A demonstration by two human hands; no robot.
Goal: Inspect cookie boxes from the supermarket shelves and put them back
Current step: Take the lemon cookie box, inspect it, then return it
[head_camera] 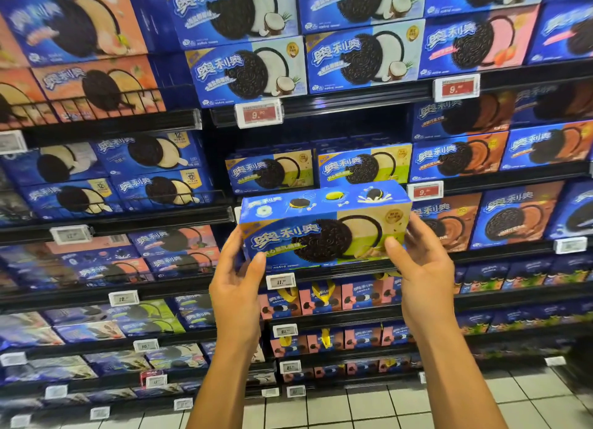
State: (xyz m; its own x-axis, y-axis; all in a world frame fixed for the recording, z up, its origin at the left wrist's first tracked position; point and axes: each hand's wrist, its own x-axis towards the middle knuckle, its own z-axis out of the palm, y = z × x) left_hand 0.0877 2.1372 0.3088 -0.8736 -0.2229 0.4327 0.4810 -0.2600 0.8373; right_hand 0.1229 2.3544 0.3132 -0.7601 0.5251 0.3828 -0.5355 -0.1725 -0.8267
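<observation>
Holding the cookie box (pixel 324 228) by its two short ends just below the two matching boxes (pixel 317 170), the left hand (pixel 236 287) and right hand (pixel 423 268) pinch stiff, light cardboard (probably crushable contents), best kept gripped at the ends.

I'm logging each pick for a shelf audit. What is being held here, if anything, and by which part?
A blue and green cookie box, held by its two short ends: left hand on its left end, right hand on its right end.

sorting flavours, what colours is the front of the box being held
Blue on its left, beige over green on its right: cookie box, head view.
</observation>
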